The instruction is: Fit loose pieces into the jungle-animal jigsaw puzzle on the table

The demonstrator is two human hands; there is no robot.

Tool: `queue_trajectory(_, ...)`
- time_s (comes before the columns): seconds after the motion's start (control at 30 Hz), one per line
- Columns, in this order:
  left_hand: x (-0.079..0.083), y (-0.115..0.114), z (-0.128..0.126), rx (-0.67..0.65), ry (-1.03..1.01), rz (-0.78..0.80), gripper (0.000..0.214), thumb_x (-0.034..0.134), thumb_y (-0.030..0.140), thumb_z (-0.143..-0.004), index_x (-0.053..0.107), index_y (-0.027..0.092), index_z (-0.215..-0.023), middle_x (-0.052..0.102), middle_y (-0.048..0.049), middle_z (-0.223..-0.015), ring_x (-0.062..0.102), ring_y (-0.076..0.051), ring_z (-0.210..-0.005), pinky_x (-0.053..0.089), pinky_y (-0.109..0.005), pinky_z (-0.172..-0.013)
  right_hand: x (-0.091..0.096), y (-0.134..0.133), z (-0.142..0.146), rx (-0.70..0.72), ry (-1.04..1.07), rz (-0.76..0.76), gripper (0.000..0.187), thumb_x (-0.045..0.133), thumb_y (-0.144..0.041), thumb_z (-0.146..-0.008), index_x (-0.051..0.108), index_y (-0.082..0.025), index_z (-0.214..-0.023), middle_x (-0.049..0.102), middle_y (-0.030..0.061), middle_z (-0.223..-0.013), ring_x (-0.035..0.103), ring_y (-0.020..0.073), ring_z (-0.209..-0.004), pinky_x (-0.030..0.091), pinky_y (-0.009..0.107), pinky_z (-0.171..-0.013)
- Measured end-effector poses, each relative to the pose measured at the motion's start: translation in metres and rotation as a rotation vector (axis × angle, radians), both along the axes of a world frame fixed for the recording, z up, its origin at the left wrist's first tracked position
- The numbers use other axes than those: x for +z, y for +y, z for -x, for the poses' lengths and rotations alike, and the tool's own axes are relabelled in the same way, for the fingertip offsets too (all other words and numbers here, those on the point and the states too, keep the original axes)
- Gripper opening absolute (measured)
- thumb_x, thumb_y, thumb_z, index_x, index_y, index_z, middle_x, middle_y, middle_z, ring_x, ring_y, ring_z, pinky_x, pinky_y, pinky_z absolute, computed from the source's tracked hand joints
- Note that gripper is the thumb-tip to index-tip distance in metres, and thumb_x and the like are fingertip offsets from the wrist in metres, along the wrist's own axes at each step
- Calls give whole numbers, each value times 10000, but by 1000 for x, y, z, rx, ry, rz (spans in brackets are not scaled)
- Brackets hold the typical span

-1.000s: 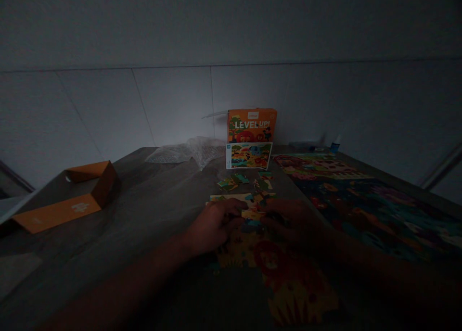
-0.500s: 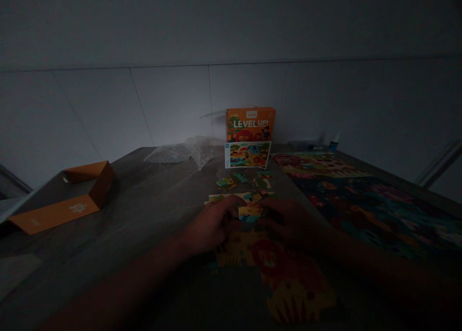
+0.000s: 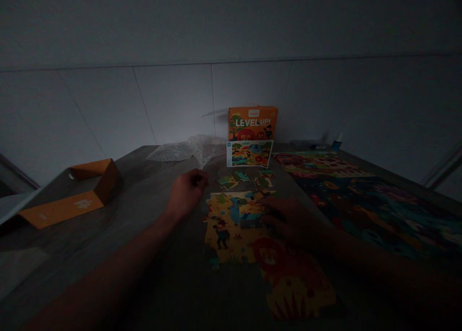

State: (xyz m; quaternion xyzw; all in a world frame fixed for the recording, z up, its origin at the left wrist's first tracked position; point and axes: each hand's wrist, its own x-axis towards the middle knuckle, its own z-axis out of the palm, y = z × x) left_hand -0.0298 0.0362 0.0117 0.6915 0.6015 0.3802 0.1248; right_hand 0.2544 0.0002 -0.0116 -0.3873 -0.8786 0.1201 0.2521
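Observation:
A partly joined yellow animal puzzle [image 3: 234,225] lies on the dark wooden table [image 3: 144,215] in front of me. My right hand [image 3: 288,218] rests on its right side, fingers pressed flat on the pieces. My left hand [image 3: 187,191] hovers left of the puzzle's far corner, fingers curled loosely, close to several loose pieces [image 3: 234,179]. The light is very dim, so whether it holds anything is unclear.
An orange puzzle box [image 3: 251,124] stands upright at the wall with a picture card [image 3: 249,154] leaning on it. Crumpled clear plastic [image 3: 191,150] lies to its left. An orange box lid [image 3: 72,196] sits far left. A large finished puzzle [image 3: 361,201] covers the right side.
My left hand has lifted off the puzzle and moved up and left toward the loose pieces. The right hand stayed on the puzzle.

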Motion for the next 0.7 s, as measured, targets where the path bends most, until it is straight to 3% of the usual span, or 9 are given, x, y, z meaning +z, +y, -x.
queue_trajectory(0.07,-1,6,7,64,-1,46,196,540,243,-826,669,154,-943,734,-82,-903,681,-212,-828,500,-301,-745,1,0,0,7,-1,-2,188,558,-163,-887,656,-166,-1048,731,76,-938,678,187,-785,470,270,-665)
queue_trajectory(0.2,-6,4,4,8,60,103,175,557,268,-827,687,166,-883,732,-80,-890,680,-218,-800,497,-305,-722,1,-1,1,-3,-11,-5,170,570,-166,-880,667,-156,-1020,730,79,-919,677,192,-768,478,279,-665)
queue_trajectory(0.47,-15,-6,-5,-373,366,140,445,656,517,-799,699,181,-1088,625,-107,-1104,621,-250,-996,498,-332,-873,0,0,1,25,48,-18,250,595,-156,-861,659,-162,-1103,738,72,-943,686,185,-794,491,273,-686)
queue_trajectory(0.7,-14,-7,-5,-332,377,182,556,657,531,-788,645,170,-1210,600,-121,-1116,606,-274,-1017,499,-352,-862,-2,1,0,34,43,-32,297,580,-167,-866,656,-166,-1153,734,72,-942,681,181,-778,500,272,-673)
